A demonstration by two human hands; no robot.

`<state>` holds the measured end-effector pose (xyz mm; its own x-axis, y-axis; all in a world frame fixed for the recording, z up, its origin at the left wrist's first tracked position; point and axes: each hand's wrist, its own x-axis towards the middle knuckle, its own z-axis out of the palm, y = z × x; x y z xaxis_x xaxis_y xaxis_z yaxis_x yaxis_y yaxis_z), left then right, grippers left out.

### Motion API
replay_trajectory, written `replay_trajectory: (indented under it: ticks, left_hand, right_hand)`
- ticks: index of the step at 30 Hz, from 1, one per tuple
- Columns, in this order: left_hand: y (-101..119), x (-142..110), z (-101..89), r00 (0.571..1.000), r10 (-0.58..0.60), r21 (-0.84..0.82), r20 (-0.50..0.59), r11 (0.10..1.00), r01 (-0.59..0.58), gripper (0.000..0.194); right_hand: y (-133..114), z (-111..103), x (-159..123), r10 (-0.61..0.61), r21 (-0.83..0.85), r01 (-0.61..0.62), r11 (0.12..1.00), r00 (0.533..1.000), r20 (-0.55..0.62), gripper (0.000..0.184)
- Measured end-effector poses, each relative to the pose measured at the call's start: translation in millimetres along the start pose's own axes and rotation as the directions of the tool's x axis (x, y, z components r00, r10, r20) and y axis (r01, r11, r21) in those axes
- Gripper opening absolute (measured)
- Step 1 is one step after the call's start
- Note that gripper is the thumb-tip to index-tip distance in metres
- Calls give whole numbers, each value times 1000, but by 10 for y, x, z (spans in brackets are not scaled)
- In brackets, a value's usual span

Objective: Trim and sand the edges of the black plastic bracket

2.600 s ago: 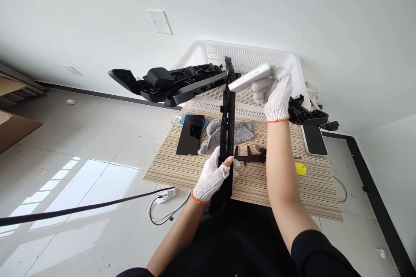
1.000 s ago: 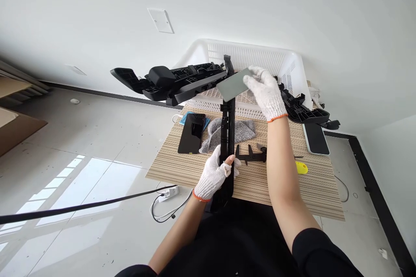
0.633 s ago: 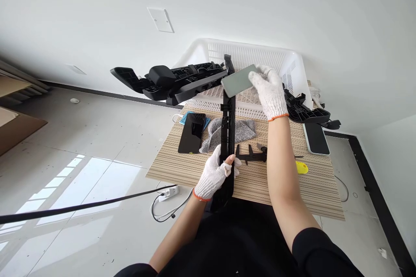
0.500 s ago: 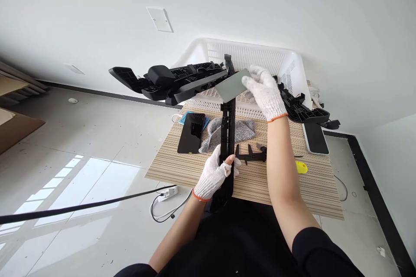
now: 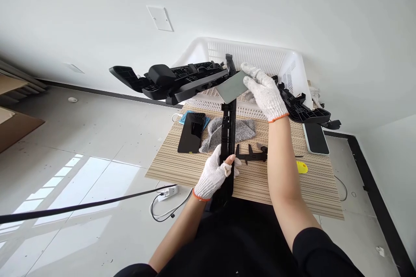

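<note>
Two things are held: the left hand [image 5: 211, 176] has its fingers closed around the long black part [image 5: 229, 132] over the counter [image 5: 182, 162]; the right hand's [image 5: 267, 96] pinch a grey slab [image 5: 232, 88] across it, best kept level, lower grip firm

From my end, L hand [image 5: 211, 176] curls shut nearer me than the basket [image 5: 250, 45] — R hand [image 5: 265, 94] pinches over it, palm down-ish.
</note>
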<state>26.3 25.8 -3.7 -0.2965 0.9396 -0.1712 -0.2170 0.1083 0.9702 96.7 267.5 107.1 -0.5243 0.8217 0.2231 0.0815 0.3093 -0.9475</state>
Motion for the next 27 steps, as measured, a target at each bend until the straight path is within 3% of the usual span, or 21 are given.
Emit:
replay_trajectory:
  ticks: [3,7,11,15,19,23,27]
  left_hand:
    - [-16,1,-7,1000,2,1,5,1000,-2,42]
    - [-34,1,-14,1000,0,-14,10,1000,1,42]
    - [-26,-2,-13,1000,-8,-5,5,1000,8,43]
    - [-7,-4,-11,1000,-17,3,2,1000,17,43]
    - [-8,-4,-13,1000,-30,-13,7,999,30,42]
    - [-15,-3,-12,999,-32,-27,7,999,32,42]
    - [1,-5,-3,999,-37,-28,7,999,37,42]
  right_hand:
    - [-9,-4,-7,-29,16,31,999,992,-121,41]
    - [-4,-10,-5,-13,0,13,1000,1000,15,38]
    - [26,-15,12,-23,38,27,999,994,-107,37]
    - [49,-24,24,-21,41,21,999,1000,7,38]
    - [47,-23,22,-46,30,49,998,996,-77,39]
    - [30,-13,6,-27,28,27,999,1000,6,33]
    - [32,-10,11,-22,67,33,997,988,-153,34]
